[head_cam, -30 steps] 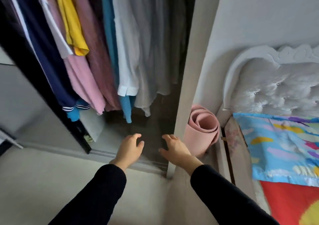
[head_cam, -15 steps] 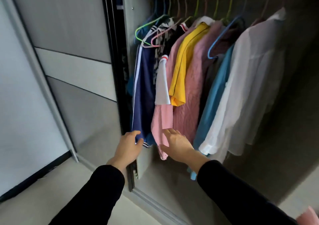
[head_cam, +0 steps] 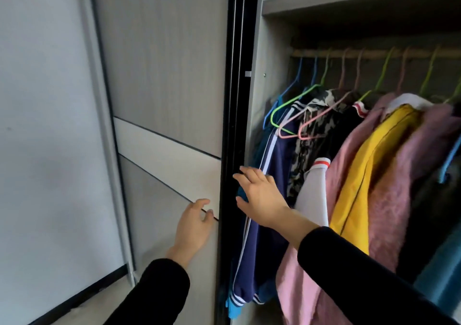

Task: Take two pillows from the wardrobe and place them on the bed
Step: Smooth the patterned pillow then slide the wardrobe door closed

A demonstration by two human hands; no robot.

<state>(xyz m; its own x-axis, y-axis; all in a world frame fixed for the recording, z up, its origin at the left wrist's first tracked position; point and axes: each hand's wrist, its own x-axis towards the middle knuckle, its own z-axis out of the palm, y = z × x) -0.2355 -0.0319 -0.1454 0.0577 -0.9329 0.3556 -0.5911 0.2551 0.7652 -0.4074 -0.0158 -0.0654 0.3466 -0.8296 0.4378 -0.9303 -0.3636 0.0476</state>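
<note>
Left hand (head_cam: 193, 227) at 7 o'clock, fingers loosely spread, empty, against the sliding door (head_cam: 162, 75). Right hand (head_cam: 259, 200) near centre, spread wide, empty, fingertips at the door's black edge (head_cam: 233, 100). Wardrobe (head_cam: 361, 3) open at 3 o'clock, hanging clothes (head_cam: 359, 175); pillows not visible.
</note>
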